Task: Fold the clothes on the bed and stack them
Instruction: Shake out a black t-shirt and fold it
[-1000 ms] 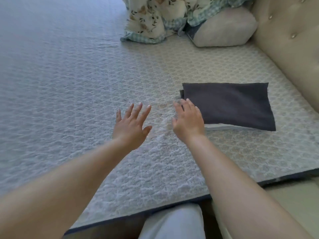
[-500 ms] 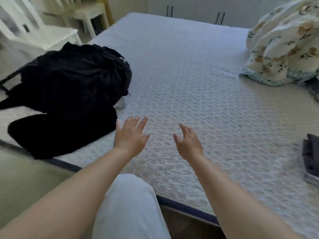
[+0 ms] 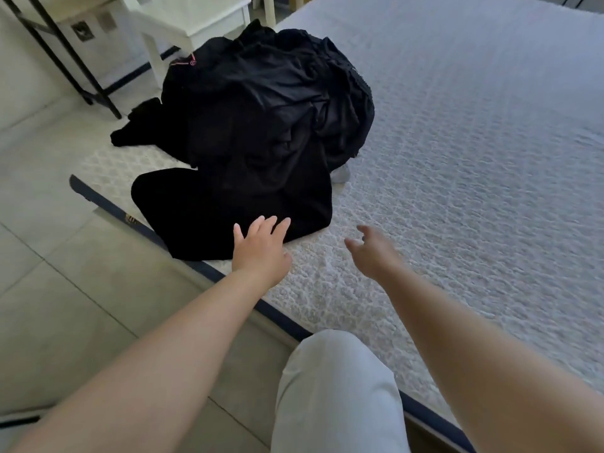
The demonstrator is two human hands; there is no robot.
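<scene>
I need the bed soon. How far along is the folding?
Nothing folded shows in this view. The left hand reaches open over the near edge of the black clothes pile; the right hand hovers open above the bed. The whole crumpled pile remains to fold and stack.

Wide bed with a white textured quilted cover (image 3: 474, 165) and dark blue edge trim. A crumpled heap of black fabric garments (image 3: 261, 125) lies on its near left corner, a small pale cloth item (image 3: 341, 174) showing beneath the heap.
</scene>
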